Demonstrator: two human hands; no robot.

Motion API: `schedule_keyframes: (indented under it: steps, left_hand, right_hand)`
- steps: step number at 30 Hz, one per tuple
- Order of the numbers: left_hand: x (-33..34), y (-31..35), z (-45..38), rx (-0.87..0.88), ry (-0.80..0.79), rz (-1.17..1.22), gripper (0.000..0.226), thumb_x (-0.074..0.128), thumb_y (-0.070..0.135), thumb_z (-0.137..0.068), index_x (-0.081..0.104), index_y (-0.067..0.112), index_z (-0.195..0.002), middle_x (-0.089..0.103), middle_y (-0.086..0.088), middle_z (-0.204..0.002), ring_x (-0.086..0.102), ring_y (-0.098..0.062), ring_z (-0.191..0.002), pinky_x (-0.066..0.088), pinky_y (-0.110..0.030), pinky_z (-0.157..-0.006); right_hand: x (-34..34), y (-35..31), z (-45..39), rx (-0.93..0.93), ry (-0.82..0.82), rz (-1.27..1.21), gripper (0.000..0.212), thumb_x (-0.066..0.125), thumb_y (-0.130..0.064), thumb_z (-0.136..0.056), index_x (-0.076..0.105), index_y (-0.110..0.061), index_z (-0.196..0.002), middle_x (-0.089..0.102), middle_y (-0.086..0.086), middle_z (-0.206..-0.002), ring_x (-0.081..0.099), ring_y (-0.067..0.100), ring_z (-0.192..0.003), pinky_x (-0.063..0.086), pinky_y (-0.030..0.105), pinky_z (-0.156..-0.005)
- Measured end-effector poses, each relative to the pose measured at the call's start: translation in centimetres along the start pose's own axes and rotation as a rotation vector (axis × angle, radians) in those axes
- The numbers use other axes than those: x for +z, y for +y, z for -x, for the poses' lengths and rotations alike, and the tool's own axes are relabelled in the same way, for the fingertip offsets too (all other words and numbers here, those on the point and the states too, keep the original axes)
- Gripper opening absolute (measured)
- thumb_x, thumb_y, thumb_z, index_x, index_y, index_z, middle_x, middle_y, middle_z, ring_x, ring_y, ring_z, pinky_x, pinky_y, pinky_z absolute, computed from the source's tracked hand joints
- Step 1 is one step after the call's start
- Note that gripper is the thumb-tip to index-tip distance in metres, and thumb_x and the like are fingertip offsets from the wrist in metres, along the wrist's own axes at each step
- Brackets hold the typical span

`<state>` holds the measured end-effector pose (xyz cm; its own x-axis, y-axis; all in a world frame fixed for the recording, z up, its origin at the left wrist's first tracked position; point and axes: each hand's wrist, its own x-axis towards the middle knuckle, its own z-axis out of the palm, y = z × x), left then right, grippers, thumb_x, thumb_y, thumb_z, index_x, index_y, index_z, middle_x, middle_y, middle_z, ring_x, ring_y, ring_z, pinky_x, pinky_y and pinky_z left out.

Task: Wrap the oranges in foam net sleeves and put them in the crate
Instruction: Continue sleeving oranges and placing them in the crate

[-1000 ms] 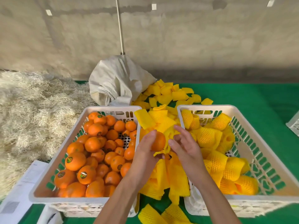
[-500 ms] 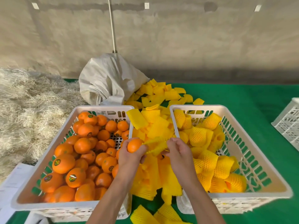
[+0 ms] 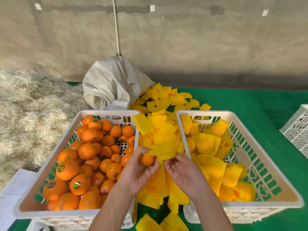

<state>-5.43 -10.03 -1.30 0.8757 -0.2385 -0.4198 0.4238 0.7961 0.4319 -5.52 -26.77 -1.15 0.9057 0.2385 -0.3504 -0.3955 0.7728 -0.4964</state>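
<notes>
Cupped in the curled fingers of the left hand [image 3: 139, 170], a bare orange [image 3: 146, 160] sits half under a stretched yellow foam net sleeve [image 3: 160, 151], whose near edge the right hand [image 3: 182, 175] pinches, palm up. Both hands hover over the loose pile of flat sleeves [image 3: 160, 130] between two white crates. Left crate [image 3: 106, 112] is heaped with unwrapped oranges [image 3: 86, 150], right crate [image 3: 206, 112] holds wrapped oranges [image 3: 215, 165], all on a green table cover [image 3: 250, 104].
</notes>
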Motion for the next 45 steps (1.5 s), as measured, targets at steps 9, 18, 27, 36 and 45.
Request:
schedule_keyframes:
  steps: [9,18,27,36,45]
  left_hand:
    - [0.4,-1.8,1.2,0.432,0.202,-0.594,0.047,0.094,0.027,-0.073,0.071,0.024,-0.115,0.075,-0.009,-0.099,0.071,-0.028,-0.085,0.061,-0.053,-0.081]
    - [0.0,-0.4,1.7,0.323,0.211,-0.519,0.033,0.077,0.008,-0.09,0.067,0.006,-0.121,0.07,-0.018,-0.116,0.07,-0.031,-0.091,0.06,-0.041,-0.072]
    - [-1.5,-0.4,2.1,0.061,0.052,-0.356,0.05,0.085,0.014,-0.07,0.067,0.007,-0.115,0.066,-0.013,-0.1,0.061,-0.019,-0.068,0.053,-0.025,-0.054]
    - [-0.5,0.2,2.5,-0.097,0.051,-0.366,0.043,0.081,0.01,-0.082,0.061,0.008,-0.12,0.072,-0.014,-0.102,0.068,-0.022,-0.074,0.053,-0.026,-0.055]
    - [0.8,1.3,4.2,0.199,-0.037,-0.431,0.011,0.07,0.008,-0.093,0.071,0.006,-0.104,0.066,-0.016,-0.126,0.069,-0.036,-0.113,0.059,-0.039,-0.087]
  right_hand:
    - [0.8,0.9,1.8,-0.481,0.117,1.183,0.029,0.066,-0.043,-0.093,0.064,-0.042,-0.122,0.064,-0.02,-0.115,0.065,0.0,-0.096,0.055,0.019,-0.074]
    - [1.0,0.0,1.7,-0.033,0.061,0.165,0.042,0.067,-0.015,-0.089,0.062,-0.004,-0.129,0.07,0.017,-0.124,0.069,0.028,-0.113,0.062,0.038,-0.083]
    - [0.4,0.8,1.3,0.305,0.087,-0.14,0.044,0.064,-0.022,-0.09,0.061,0.001,-0.127,0.072,0.023,-0.111,0.074,0.032,-0.083,0.061,0.034,-0.06]
    - [1.4,1.3,0.7,0.076,0.278,0.401,0.03,0.066,-0.04,-0.094,0.063,-0.018,-0.115,0.075,0.01,-0.1,0.071,0.028,-0.085,0.055,0.033,-0.062]
    - [-0.1,0.7,0.3,-0.803,0.446,1.496,0.047,0.051,-0.054,-0.098,0.049,-0.013,-0.076,0.035,-0.002,-0.055,0.033,0.016,-0.051,0.028,0.037,-0.049]
